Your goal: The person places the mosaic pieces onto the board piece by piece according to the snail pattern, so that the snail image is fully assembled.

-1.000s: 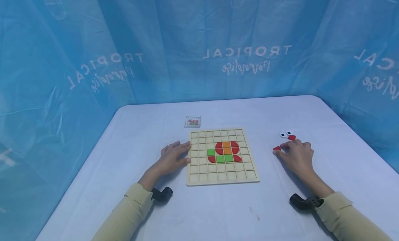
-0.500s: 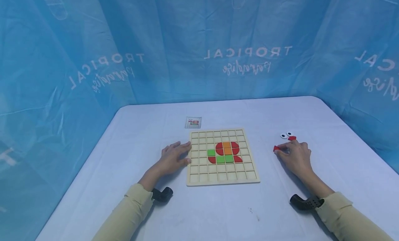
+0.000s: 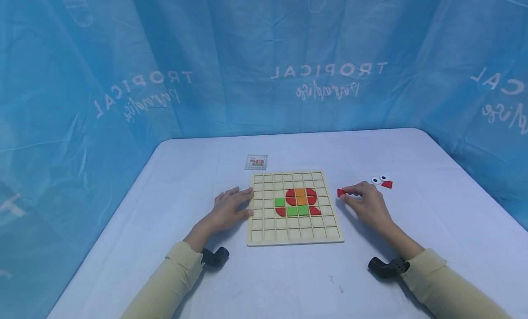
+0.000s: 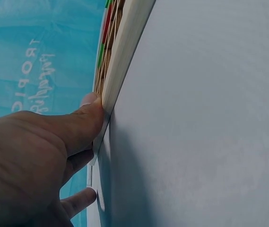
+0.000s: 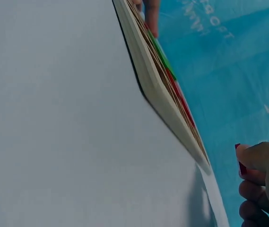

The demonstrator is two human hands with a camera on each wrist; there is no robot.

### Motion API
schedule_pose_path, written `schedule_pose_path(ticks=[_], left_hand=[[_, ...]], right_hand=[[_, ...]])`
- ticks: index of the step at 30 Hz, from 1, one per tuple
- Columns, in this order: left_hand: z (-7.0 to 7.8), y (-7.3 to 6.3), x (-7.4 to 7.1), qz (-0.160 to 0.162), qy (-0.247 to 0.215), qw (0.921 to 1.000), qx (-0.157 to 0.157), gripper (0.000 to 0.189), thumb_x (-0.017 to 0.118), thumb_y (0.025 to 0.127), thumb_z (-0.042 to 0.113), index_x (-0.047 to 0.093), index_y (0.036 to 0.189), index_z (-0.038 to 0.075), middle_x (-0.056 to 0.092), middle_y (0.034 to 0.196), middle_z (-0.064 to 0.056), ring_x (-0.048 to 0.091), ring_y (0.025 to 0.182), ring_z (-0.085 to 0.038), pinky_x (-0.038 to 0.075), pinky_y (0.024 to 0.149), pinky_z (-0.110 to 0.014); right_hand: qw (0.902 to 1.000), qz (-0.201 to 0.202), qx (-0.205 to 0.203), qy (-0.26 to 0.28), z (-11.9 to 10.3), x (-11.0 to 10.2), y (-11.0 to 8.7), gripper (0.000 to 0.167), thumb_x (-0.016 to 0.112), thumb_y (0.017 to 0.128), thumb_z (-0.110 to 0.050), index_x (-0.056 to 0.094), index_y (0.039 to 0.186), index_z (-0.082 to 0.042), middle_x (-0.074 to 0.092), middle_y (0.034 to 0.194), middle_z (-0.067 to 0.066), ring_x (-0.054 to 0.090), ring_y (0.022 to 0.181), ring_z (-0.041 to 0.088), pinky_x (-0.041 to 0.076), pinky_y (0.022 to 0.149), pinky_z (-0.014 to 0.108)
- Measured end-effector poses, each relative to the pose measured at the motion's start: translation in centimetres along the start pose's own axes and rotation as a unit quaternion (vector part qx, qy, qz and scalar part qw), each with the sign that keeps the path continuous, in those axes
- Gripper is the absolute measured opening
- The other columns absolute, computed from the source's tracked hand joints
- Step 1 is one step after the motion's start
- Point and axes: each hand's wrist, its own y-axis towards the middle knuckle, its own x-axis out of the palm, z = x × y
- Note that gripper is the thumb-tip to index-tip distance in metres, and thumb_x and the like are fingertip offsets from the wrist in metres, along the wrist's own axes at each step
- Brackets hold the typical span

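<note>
A wooden grid board (image 3: 270, 236) lies mid-table, with red, orange and green tiles set in its squares. My left hand (image 3: 227, 210) rests at the board's left edge, fingers spread; in the left wrist view the thumb (image 4: 89, 111) touches the side of the frame. Just off the board's right edge, my right hand (image 3: 369, 205) pinches a small red tile (image 3: 341, 193) between thumb and fingers. The right wrist view shows this red tile (image 5: 240, 161) edge-on at the thumb tip, the other fingers curled beneath.
Two round eye pieces (image 3: 379, 179) and another red tile (image 3: 387, 184) lie on the white table beyond the right hand. A small picture card (image 3: 256, 162) lies behind the board. A blue printed curtain (image 3: 264, 57) hangs around the table's back and sides.
My right hand has picked up the red tile from the table on the right and carried it left toward the board. The left hand has stayed in place.
</note>
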Motion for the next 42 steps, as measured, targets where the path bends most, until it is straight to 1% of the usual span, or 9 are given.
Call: schedule_pose_path(ticks=[4,7,11,14,17,21,26,33,42], left_hand=[[-0.1,0.0,0.1,-0.002,0.003,1.0,-0.005,0.059,0.061,0.091,0.034,0.042,0.143,0.014,0.036,0.153,-0.001,0.022,0.144,-0.037,0.011,0.114,-0.063],[-0.2,0.1,0.2,-0.002,0.006,1.0,-0.006,0.059,0.061,0.09,0.035,0.042,0.143,0.014,0.036,0.153,-0.001,0.022,0.144,-0.037,0.012,0.113,-0.064],[-0.1,0.1,0.1,-0.001,0.01,0.9999,-0.007,0.059,0.061,0.091,0.035,0.042,0.142,0.015,0.036,0.153,-0.001,0.023,0.144,-0.036,0.012,0.113,-0.064],[0.0,0.1,0.0,-0.005,0.008,0.9999,-0.008,0.059,0.06,0.091,0.035,0.042,0.143,0.015,0.035,0.153,0.0,0.022,0.145,-0.035,0.012,0.114,-0.063],[0.1,0.0,-0.1,-0.003,0.005,1.0,-0.007,0.059,0.06,0.091,0.034,0.042,0.143,0.014,0.035,0.153,-0.001,0.022,0.144,-0.036,0.012,0.114,-0.063],[0.2,-0.1,-0.2,-0.001,0.005,1.0,-0.004,0.058,0.061,0.091,0.034,0.042,0.142,0.014,0.036,0.153,-0.002,0.022,0.144,-0.036,0.012,0.114,-0.063],[0.2,-0.1,-0.3,-0.005,0.008,1.0,0.0,0.058,0.061,0.091,0.035,0.043,0.142,0.014,0.036,0.152,-0.002,0.023,0.144,-0.036,0.013,0.113,-0.063],[0.1,-0.1,-0.3,-0.005,0.009,0.9999,0.004,0.058,0.06,0.091,0.035,0.042,0.142,0.013,0.037,0.152,-0.002,0.023,0.144,-0.036,0.014,0.113,-0.063],[0.2,-0.3,-0.5,-0.006,0.002,1.0,0.006,0.058,0.061,0.091,0.034,0.042,0.142,0.012,0.037,0.152,-0.003,0.023,0.144,-0.037,0.014,0.112,-0.063]], right_hand=[[0.9998,-0.017,-0.005,0.013,-2.2,1.7,0.8,0.028,0.07,0.085,-0.018,0.07,0.109,-0.004,0.063,0.103,0.013,0.053,0.103,0.027,0.047,0.085,0.045],[0.9991,-0.032,-0.018,0.022,-4.0,3.1,1.4,0.028,0.071,0.084,-0.021,0.071,0.107,-0.005,0.064,0.103,0.011,0.053,0.103,0.026,0.048,0.085,0.044],[0.9975,-0.046,-0.049,0.023,-6.2,5.0,2.3,0.025,0.074,0.082,-0.021,0.073,0.102,-0.006,0.065,0.099,0.008,0.053,0.096,0.023,0.047,0.078,0.037],[0.9963,-0.055,-0.064,0.018,-7.4,6.3,3.1,0.022,0.075,0.081,-0.021,0.074,0.098,-0.008,0.065,0.094,0.006,0.051,0.088,0.02,0.042,0.07,0.03],[0.9954,-0.063,-0.072,0.008,-8.4,7.5,3.9,0.02,0.075,0.081,-0.022,0.075,0.096,-0.01,0.064,0.089,0.003,0.049,0.083,0.018,0.038,0.067,0.027],[0.9942,-0.078,-0.074,-0.003,-9.2,8.6,4.8,0.021,0.075,0.081,-0.025,0.076,0.096,-0.011,0.065,0.089,0.002,0.05,0.085,0.017,0.04,0.07,0.029],[0.9925,-0.097,-0.072,-0.02,-9.8,9.3,5.5,0.021,0.073,0.082,-0.024,0.075,0.098,-0.01,0.066,0.091,0.003,0.051,0.088,0.018,0.041,0.075,0.033],[0.9897,-0.087,-0.101,-0.052,-10.0,9.9,5.8,0.019,0.074,0.081,-0.024,0.076,0.094,-0.011,0.067,0.086,0.003,0.051,0.086,0.021,0.04,0.077,0.037],[0.9878,-0.09,-0.099,-0.081,-10.0,10.3,5.8,0.018,0.073,0.081,-0.026,0.076,0.093,-0.014,0.069,0.089,0.002,0.052,0.092,0.024,0.041,0.08,0.042]])
